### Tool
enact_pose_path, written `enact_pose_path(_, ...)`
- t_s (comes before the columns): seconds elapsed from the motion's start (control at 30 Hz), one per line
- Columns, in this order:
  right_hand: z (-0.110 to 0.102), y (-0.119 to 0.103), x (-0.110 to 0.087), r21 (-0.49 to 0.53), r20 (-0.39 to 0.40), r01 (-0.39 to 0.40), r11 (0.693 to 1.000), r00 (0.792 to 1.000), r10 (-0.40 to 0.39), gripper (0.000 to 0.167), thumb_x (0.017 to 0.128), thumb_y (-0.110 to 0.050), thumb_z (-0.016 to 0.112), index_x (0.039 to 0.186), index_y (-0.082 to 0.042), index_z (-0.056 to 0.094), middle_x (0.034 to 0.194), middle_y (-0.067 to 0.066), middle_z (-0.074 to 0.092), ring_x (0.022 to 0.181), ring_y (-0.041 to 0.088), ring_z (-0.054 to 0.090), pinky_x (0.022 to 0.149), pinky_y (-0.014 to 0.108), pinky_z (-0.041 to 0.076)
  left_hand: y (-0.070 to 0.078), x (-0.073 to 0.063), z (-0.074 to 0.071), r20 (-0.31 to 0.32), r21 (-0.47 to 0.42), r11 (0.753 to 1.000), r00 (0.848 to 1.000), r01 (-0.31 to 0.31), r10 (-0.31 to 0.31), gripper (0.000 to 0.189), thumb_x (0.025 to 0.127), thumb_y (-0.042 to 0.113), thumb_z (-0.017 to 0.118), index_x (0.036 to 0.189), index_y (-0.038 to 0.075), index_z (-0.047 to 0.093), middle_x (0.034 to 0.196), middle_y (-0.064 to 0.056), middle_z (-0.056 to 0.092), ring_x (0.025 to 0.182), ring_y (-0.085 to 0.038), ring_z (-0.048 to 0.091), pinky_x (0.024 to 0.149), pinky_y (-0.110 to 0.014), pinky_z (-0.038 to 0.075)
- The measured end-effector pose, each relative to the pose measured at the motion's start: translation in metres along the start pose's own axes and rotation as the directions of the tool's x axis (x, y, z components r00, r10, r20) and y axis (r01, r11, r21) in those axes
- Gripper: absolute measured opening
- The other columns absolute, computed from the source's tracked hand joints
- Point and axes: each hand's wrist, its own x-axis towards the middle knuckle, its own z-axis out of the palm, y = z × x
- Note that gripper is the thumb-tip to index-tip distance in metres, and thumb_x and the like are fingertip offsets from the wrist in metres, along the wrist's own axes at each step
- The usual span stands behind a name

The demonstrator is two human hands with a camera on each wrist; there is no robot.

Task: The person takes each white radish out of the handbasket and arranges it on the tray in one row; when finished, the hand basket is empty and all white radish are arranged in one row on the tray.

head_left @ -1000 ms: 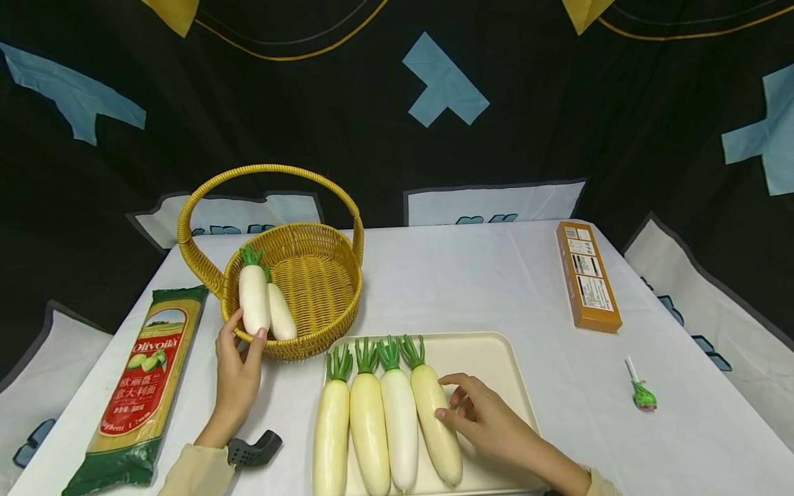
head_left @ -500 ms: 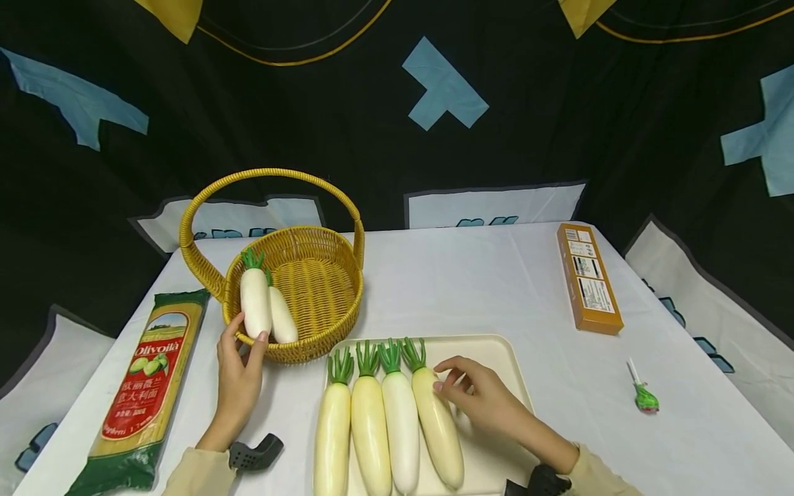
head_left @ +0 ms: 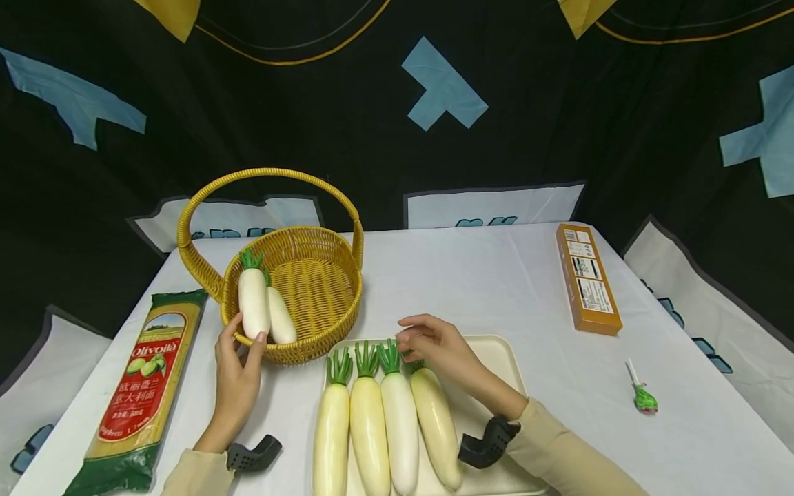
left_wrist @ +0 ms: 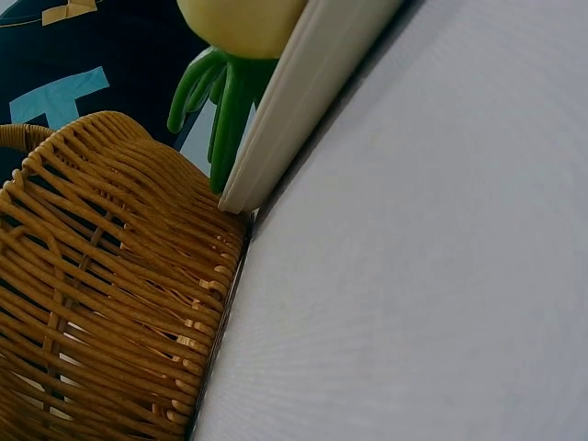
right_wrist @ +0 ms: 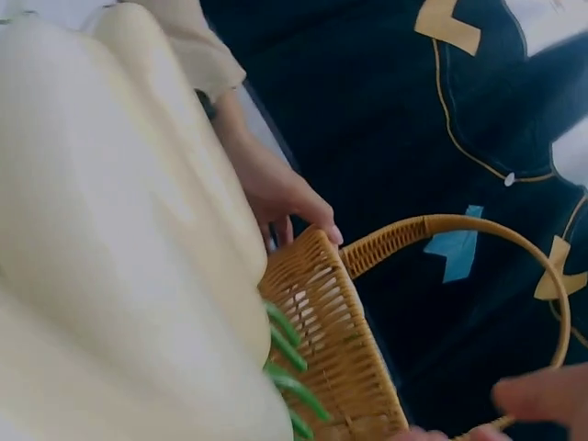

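Note:
My left hand [head_left: 238, 375] grips the near rim of the yellow wicker basket [head_left: 347, 317]; the right wrist view shows that thumb on the rim. Inside the basket, two small white radishes [head_left: 253, 303] with green tops lean on its left side. My right hand [head_left: 443, 355] hovers over the green tops of the radishes on the tray, fingers loosely bent and holding nothing visible. Below it, the rightmost pale yellow radish [head_left: 437, 427] has its leaves partly hidden by the hand. A white radish [head_left: 400, 427] and two more yellowish radishes [head_left: 369, 427] lie alongside it.
The radishes lie on a cream tray [head_left: 496, 344] just right of the basket. A bag of spaghetti [head_left: 145, 379] lies at the left. Toward the right are an orange-brown box [head_left: 589, 279] and a green-wrapped lollipop [head_left: 644, 396]. A dark curtain [head_left: 347, 138] hangs behind the table.
My right hand has left the side of the rightmost radish and moved up and left over the green tops. The left hand stays on the basket rim; the radishes have not moved.

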Motion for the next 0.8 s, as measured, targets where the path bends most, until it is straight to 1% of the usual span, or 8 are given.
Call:
enact_pose_path(0.1, 0.009, -0.005, 0.017, 0.13, 0.041, 0.022, 0.991, 0.999, -0.028, 0.04, 0.093, -0.019, 0.051, 0.128, 0.0, 0.044, 0.121, 0.027, 0.052, 0.105, 0.032, 0.057, 0.087, 0.035, 0.05, 0.0, 0.0, 0.0, 0.003, 0.0, 1.0, 1.0, 0.004, -0.004, 0.056, 0.095, 0.024, 0.044, 0.144, 0.016, 0.017, 0.143, -0.017, 0.017, 0.129, -0.038, 0.028, 0.1, -0.051, 0.031)
enact_pose_path(0.23, 0.023, -0.009, 0.04, 0.253, 0.141, 0.024, 0.967, 0.988, -0.061, 0.046, 0.093, -0.024, 0.051, 0.133, -0.004, 0.04, 0.13, 0.023, 0.047, 0.116, 0.029, 0.052, 0.095, 0.034, 0.045, 0.0, 0.0, 0.001, -0.002, 0.005, 1.0, 1.0, 0.008, -0.008, 0.056, 0.095, 0.024, 0.045, 0.144, 0.017, 0.018, 0.143, -0.015, 0.018, 0.129, -0.036, 0.03, 0.098, -0.04, 0.034)
enact_pose_path(0.37, 0.039, -0.013, 0.061, 0.34, 0.295, 0.013, 0.94, 0.948, -0.12, 0.05, 0.097, -0.027, 0.041, 0.141, -0.006, 0.027, 0.141, 0.022, 0.035, 0.128, 0.034, 0.038, 0.103, 0.038, 0.037, 0.0, 0.0, 0.001, -0.005, 0.001, 1.0, 1.0, 0.003, -0.003, 0.056, 0.094, 0.022, 0.046, 0.143, 0.017, 0.019, 0.143, -0.014, 0.019, 0.128, -0.036, 0.03, 0.093, -0.025, 0.033)
enact_pose_path(0.43, 0.048, -0.015, 0.072, 0.381, 0.346, 0.009, 0.925, 0.926, -0.151, 0.05, 0.099, -0.025, 0.033, 0.143, -0.005, 0.021, 0.144, 0.024, 0.029, 0.131, 0.037, 0.03, 0.106, 0.041, 0.032, 0.0, 0.0, 0.001, -0.003, -0.002, 1.0, 1.0, 0.002, -0.002, 0.057, 0.094, 0.022, 0.046, 0.144, 0.017, 0.019, 0.143, -0.013, 0.019, 0.128, -0.036, 0.03, 0.093, -0.023, 0.033)
enact_pose_path(0.47, 0.052, -0.016, 0.077, 0.396, 0.357, 0.0, 0.918, 0.921, -0.154, 0.05, 0.099, -0.024, 0.031, 0.143, -0.003, 0.019, 0.144, 0.024, 0.027, 0.132, 0.037, 0.028, 0.107, 0.041, 0.031, 0.0, 0.0, 0.001, -0.001, -0.002, 1.0, 1.0, 0.003, -0.003, 0.057, 0.094, 0.022, 0.046, 0.144, 0.017, 0.018, 0.144, -0.013, 0.019, 0.128, -0.036, 0.03, 0.093, -0.024, 0.033)
enact_pose_path(0.57, 0.067, -0.02, 0.093, 0.427, 0.361, -0.026, 0.904, 0.922, -0.143, 0.049, 0.1, -0.021, 0.028, 0.143, -0.002, 0.017, 0.145, 0.025, 0.025, 0.133, 0.036, 0.027, 0.108, 0.039, 0.029, -0.001, -0.001, 0.0, -0.004, 0.011, 1.0, 1.0, 0.013, -0.013, 0.057, 0.095, 0.023, 0.046, 0.144, 0.017, 0.018, 0.143, -0.014, 0.019, 0.128, -0.036, 0.03, 0.094, -0.026, 0.034)
enact_pose_path(0.7, 0.083, -0.025, 0.111, 0.438, 0.33, -0.057, 0.897, 0.939, -0.101, 0.049, 0.099, -0.023, 0.03, 0.143, -0.003, 0.019, 0.143, 0.023, 0.029, 0.132, 0.037, 0.03, 0.107, 0.041, 0.032, -0.001, 0.0, 0.0, -0.008, 0.026, 0.999, 1.0, 0.021, -0.021, 0.055, 0.095, 0.024, 0.045, 0.143, 0.017, 0.019, 0.142, -0.014, 0.02, 0.127, -0.035, 0.031, 0.094, -0.029, 0.035)
enact_pose_path(0.8, 0.093, -0.029, 0.122, 0.447, 0.295, -0.081, 0.891, 0.954, -0.061, 0.049, 0.098, -0.025, 0.035, 0.142, -0.005, 0.025, 0.141, 0.021, 0.035, 0.13, 0.038, 0.032, 0.105, 0.047, 0.032, 0.0, 0.0, -0.001, -0.009, 0.019, 1.0, 1.0, 0.013, -0.013, 0.055, 0.095, 0.024, 0.045, 0.143, 0.018, 0.019, 0.142, -0.015, 0.02, 0.127, -0.035, 0.031, 0.096, -0.038, 0.035)
